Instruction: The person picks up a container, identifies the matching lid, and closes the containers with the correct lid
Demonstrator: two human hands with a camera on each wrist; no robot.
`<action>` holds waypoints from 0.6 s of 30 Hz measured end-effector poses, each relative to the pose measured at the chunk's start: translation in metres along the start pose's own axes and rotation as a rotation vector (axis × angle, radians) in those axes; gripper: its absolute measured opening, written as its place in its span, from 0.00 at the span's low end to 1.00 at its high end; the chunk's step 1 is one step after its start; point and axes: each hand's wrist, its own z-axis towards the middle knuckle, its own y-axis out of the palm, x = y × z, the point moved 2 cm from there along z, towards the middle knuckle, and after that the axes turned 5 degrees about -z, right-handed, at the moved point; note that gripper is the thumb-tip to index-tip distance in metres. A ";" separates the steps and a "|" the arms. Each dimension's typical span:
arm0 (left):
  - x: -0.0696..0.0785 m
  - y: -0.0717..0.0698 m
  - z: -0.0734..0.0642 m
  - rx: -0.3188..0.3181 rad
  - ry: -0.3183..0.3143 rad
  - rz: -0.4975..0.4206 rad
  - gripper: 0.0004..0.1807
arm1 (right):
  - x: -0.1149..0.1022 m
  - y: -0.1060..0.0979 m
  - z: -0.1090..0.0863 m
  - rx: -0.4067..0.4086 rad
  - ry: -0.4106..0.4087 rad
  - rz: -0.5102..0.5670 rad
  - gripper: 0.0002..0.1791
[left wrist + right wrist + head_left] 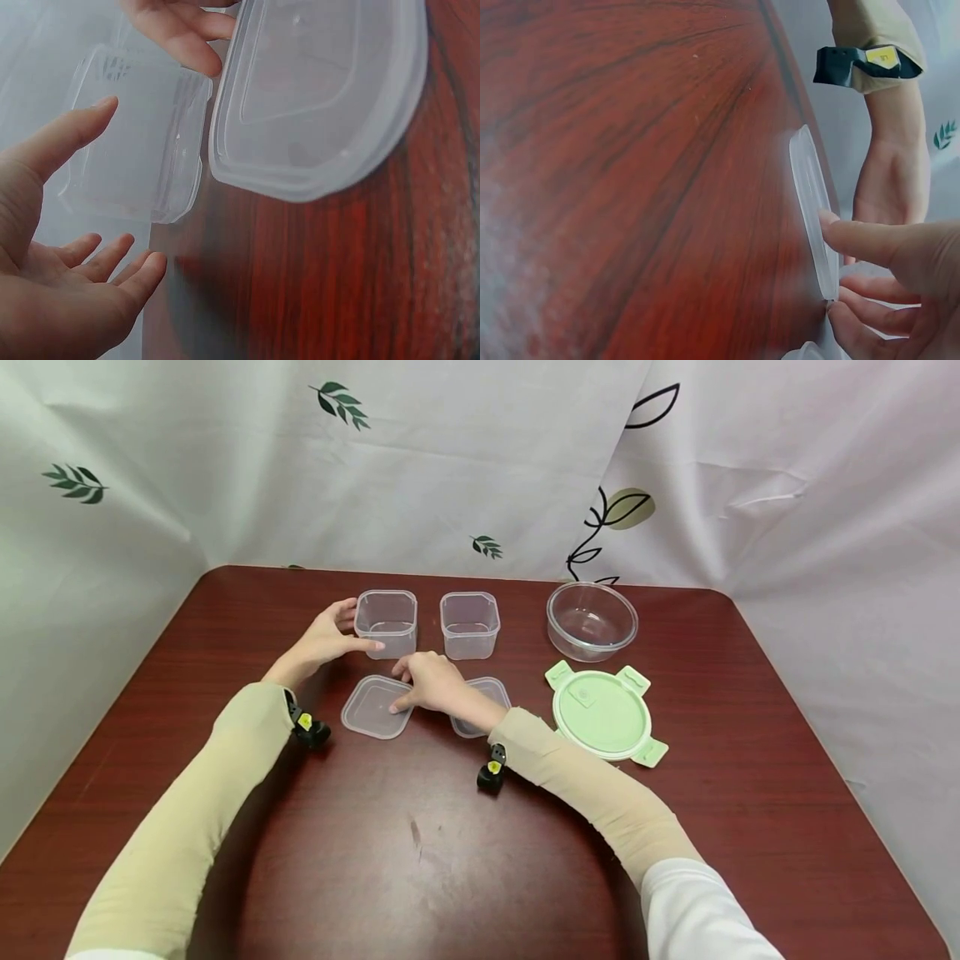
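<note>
My left hand point(322, 635) is beside a clear square plastic container point(386, 618), its thumb across the front and its fingers on the left side. In the left wrist view, that hand's fingers are spread loosely around the container point(135, 142); contact is unclear. My right hand point(437, 683) pinches the right corner of a translucent square lid point(371, 714), which lies on the table in front of the container. In the right wrist view, the thumb is against the lid point(814, 210) and the bent fingers are at its end edge.
A second clear square container point(469, 631) stands to the right, with another lid point(491, 692) partly hidden under my right forearm. Further right are a round clear bowl point(591, 625) and a green round lid point(603, 714) with side flaps. A patterned cloth point(450, 468) hangs behind the brown table point(360, 877).
</note>
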 end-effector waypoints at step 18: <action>-0.002 0.005 0.005 -0.021 -0.023 -0.005 0.50 | 0.001 -0.002 -0.001 -0.049 0.024 0.005 0.29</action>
